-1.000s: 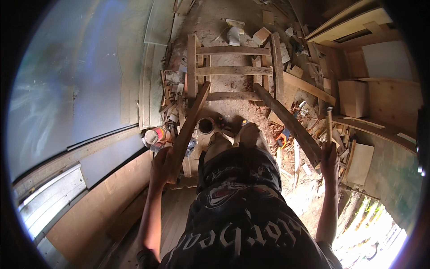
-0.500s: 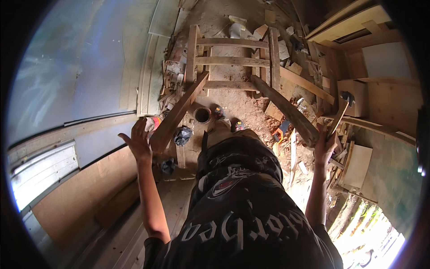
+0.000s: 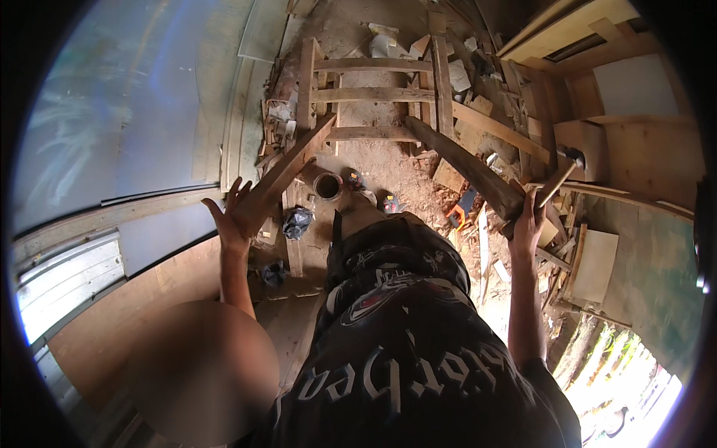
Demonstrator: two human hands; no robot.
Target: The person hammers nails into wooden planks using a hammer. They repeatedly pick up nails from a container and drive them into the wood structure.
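Observation:
A wooden frame of two posts joined by crossbars stands in front of me, and two long beams run from it toward my sides. My left hand has its fingers spread, the palm at the near end of the left beam. On the right, my right hand is closed around the handle of a hammer, its dark head pointing up and away. That same hand rests against the near end of the right beam.
An open round can stands on the dirt floor near my feet, with a black plastic bag beside it. An orange-handled saw lies among wood scraps at right. Large panels lean at left; wooden shelving stands at right.
My left hand has come from beside the left beam to its near end, palm against it. The frame now appears slightly farther left in view. The hammer remains in my right hand.

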